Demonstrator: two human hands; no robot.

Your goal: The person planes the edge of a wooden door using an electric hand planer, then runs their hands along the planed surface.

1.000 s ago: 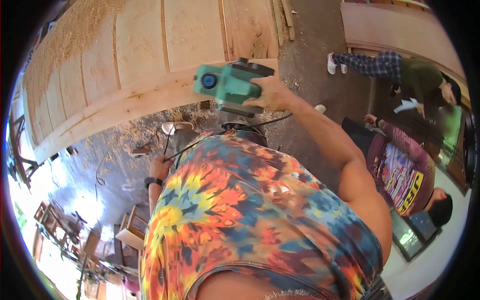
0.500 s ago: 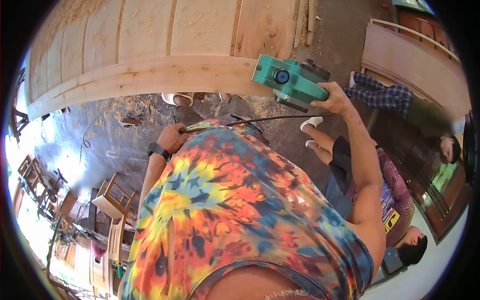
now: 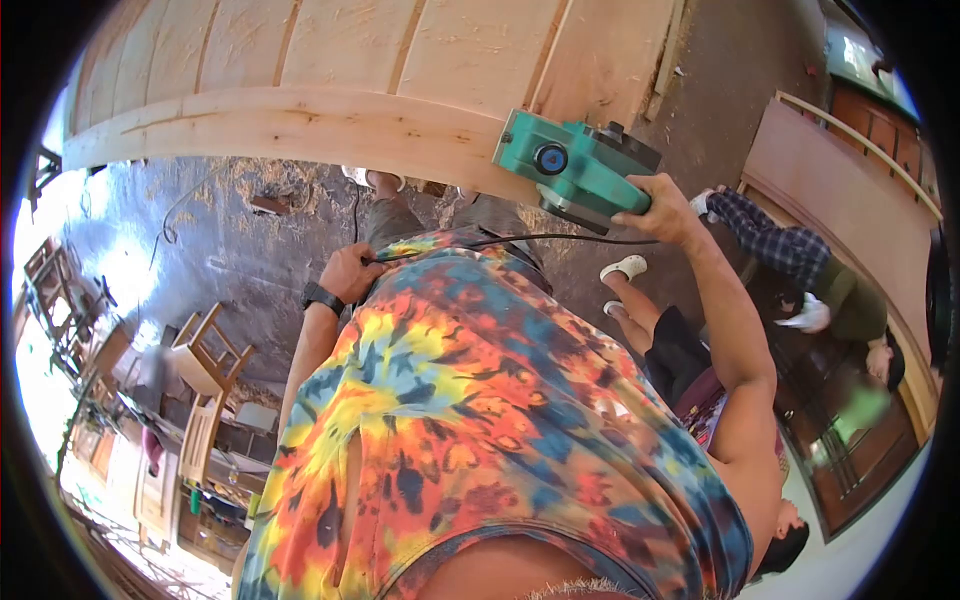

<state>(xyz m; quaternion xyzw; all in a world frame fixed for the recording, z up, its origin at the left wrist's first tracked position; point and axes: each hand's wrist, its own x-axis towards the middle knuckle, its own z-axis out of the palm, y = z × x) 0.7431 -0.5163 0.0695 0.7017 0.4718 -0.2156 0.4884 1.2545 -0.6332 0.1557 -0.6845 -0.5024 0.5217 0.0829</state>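
My right hand is wrapped round the rear handle of a green electric planer. The planer rests on the front edge board of a pale wooden panel, near its right end. At my waist, my left hand is closed on the black power cord, which runs across my shirt front towards the right. A dark watch sits on my left wrist. The planer's underside is hidden.
Wood shavings and a small wood block lie on the dark floor. A wooden chair stands at left among other furniture. Close on my right is a person in dark shorts; another in plaid trousers is by a board.
The planer has shifted left along the panel's edge board, with my right hand still on it. My left hand keeps the cord. The person in plaid trousers now shows something white.
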